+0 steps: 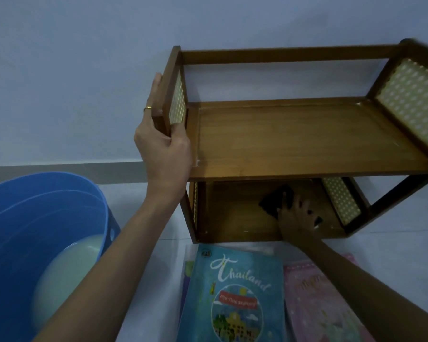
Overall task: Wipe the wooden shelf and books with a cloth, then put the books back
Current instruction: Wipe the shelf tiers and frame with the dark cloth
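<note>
Shelf (294,134): stands on the floor (393,245) against the wall (84,70), two levels, both bare of books.
Left hand (163,144): grips the shelf's left side panel at the upper level.
Right hand (297,218): inside the lower level, pressing the cloth (274,198) onto its board, right of middle.
Books (235,297): lying flat on the floor just before the shelf's front edge, two side by side, others partly under them on the left.
Bucket (35,218): on the floor left of the shelf and books, near the wall.
</note>
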The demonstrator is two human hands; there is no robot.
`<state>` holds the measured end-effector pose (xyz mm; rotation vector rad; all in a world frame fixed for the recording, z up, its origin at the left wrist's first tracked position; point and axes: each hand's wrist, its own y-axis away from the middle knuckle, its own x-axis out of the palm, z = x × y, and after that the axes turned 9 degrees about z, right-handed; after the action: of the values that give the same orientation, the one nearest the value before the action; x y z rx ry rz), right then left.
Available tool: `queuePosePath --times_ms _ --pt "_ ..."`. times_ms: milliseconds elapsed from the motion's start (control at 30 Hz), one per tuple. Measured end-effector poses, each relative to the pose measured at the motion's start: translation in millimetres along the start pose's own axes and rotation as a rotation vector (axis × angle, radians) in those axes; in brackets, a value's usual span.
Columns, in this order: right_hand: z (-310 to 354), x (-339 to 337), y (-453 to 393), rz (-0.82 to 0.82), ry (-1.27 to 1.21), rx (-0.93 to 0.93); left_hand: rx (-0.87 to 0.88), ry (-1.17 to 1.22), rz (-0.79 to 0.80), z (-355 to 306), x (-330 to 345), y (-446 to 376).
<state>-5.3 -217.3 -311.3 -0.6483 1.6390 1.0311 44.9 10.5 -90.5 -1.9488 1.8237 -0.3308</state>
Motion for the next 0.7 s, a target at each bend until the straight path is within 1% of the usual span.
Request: queuePosePath --times_ms 67,133,167,233,300,367,433,500,600,700 --pt "-4.1 -2.6 2.4 -0.003 -0.013 0.060 -0.004 0.010 0.002 -0.4 -0.2 -0.2" --pt "11.5 -7.3 9.7 0.023 -0.092 0.082 -0.003 0.018 0.004 -0.6 -0.8 -0.8" --pt "26.4 -9.5 14.9 0.056 -0.120 0.041 -0.003 0.014 0.003 -0.4 -1.2 -1.2" --pt "65.5 -9.5 29.5 0.106 -0.110 -0.115 -0.001 0.004 0.000 0.9 -1.5 -2.1" --pt "101.2 -10.3 45.6 0.119 -0.089 -0.261 0.000 0.000 -0.007 1.9 -1.5 -2.6" --pt "118.4 -10.1 52.3 0.122 -0.076 -0.377 -0.002 0.004 -0.008 1.1 -1.8 -2.8" --pt "111.0 -9.2 50.1 0.118 -0.052 -0.469 -0.002 0.004 -0.003 -0.2 -2.1 -2.2" --pt "88.3 -7.7 44.3 0.126 -0.008 -0.519 -0.004 0.003 0.004 0.3 -2.0 -2.4" --pt "47.3 -5.5 37.2 0.154 0.020 -0.511 0.004 -0.001 -0.001 0.6 -0.9 -2.8" --pt "9.1 -2.6 27.7 0.140 -0.002 -0.450 0.007 -0.009 -0.018 0.0 -0.9 -3.0"
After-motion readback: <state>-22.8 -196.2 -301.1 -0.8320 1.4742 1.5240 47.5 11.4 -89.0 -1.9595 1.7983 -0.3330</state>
